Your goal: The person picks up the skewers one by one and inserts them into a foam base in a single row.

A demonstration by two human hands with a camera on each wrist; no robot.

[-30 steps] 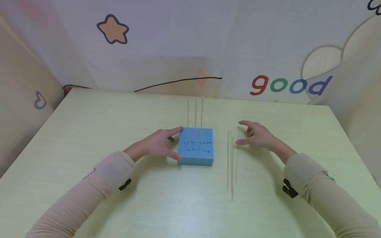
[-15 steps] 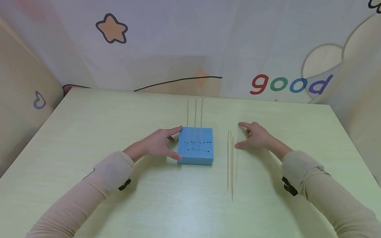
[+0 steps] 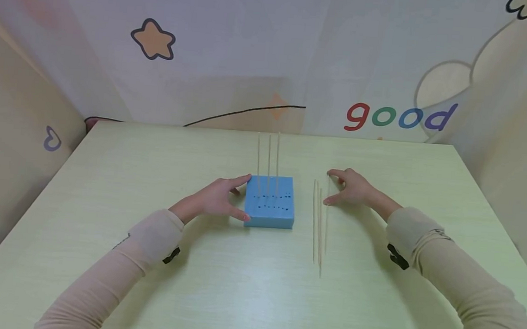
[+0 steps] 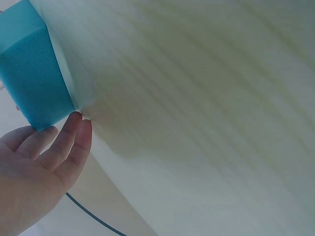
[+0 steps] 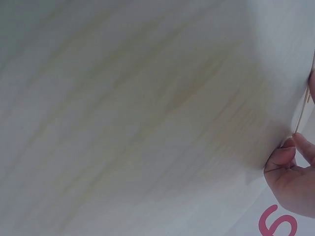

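Note:
The left hand steadies a blue foam block, its thumb at the front-left corner and index finger at the back-left corner. Three thin sticks stand upright in the block, whose top has rows of small holes. In the left wrist view, fingertips of the left hand meet the block. Beside several loose sticks, the right hand has thumb and index finger spread apart along the rightmost stick. The right wrist view has the index fingertip of the right hand touching a stick's end.
A pale green table holds the block and sticks. Behind it hangs a backdrop with a star and the word "good"; side panels of cloth flank the table.
The right hand has shifted slightly nearer and left, its index finger coming down to the stick's far end. The left hand and block keep their places.

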